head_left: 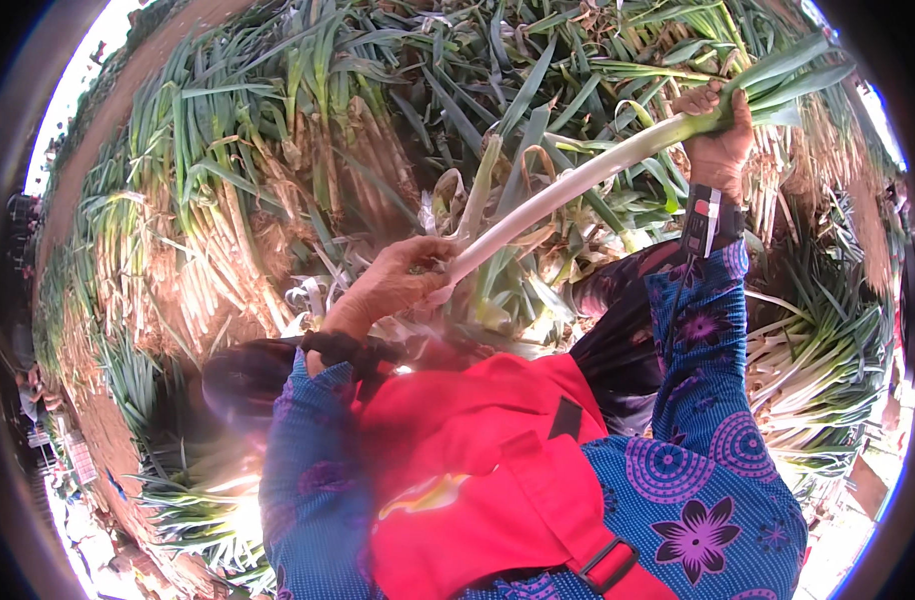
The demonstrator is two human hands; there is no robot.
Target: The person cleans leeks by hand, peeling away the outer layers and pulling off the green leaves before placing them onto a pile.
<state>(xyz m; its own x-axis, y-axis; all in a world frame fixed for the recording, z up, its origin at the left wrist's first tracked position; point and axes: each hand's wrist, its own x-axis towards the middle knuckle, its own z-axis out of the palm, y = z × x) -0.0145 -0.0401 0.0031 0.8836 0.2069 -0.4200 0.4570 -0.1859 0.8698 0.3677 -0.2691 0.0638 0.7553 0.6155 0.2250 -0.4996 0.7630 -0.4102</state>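
Note:
A long, thick green onion [568, 197] slants up to the right in front of me, its white stalk bare and its green leaves fanning out at the top. My right hand [723, 150] is closed round it where white turns to green. At the lower end, the curled fingers of my left hand [396, 280] pinch the stalk's pale base, where a thin whitish flap hangs. Part of the left fingertips is hidden. Beneath the stalk lies a heap of loose leaves and peeled skins [523, 300].
Unpeeled green onions with brown, earthy roots [208, 240] are piled at the left and far side. Cleaner white-stalked ones [808, 370] lie at my right, and another bunch [213, 510] at my lower left. My dark-trousered knees flank the heap.

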